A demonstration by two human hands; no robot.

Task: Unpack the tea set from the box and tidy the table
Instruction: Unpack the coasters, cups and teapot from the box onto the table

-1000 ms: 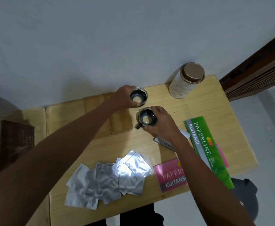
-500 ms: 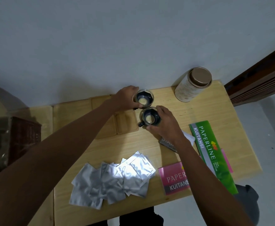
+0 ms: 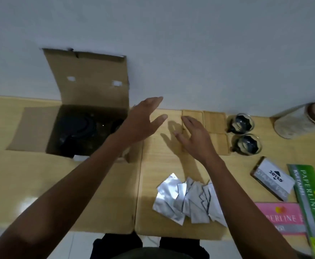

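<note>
An open cardboard box (image 3: 89, 85) stands at the left of the wooden table (image 3: 100, 193), with dark tea-set pieces (image 3: 76, 128) inside it. Two glass cups, one farther (image 3: 240, 122) and one nearer (image 3: 246, 144), stand side by side at the right, beside small wooden trays (image 3: 214, 122). My left hand (image 3: 141, 120) hovers over the box's right edge with fingers spread and holds nothing. Just to its right, my right hand (image 3: 194, 139) hangs empty and open above the table, left of the trays.
Several silver foil sachets (image 3: 186, 200) lie in a heap near the front edge. A tall jar with a brown lid (image 3: 302, 120) stands at the far right. A Joyko stamp-pad box (image 3: 272, 178), a green Paperline book (image 3: 310, 202) and a pink one (image 3: 281, 217) lie at the right front.
Both hands have let go of the two glass cups and moved left toward the box. The view has swung left, bringing the open box into sight.
</note>
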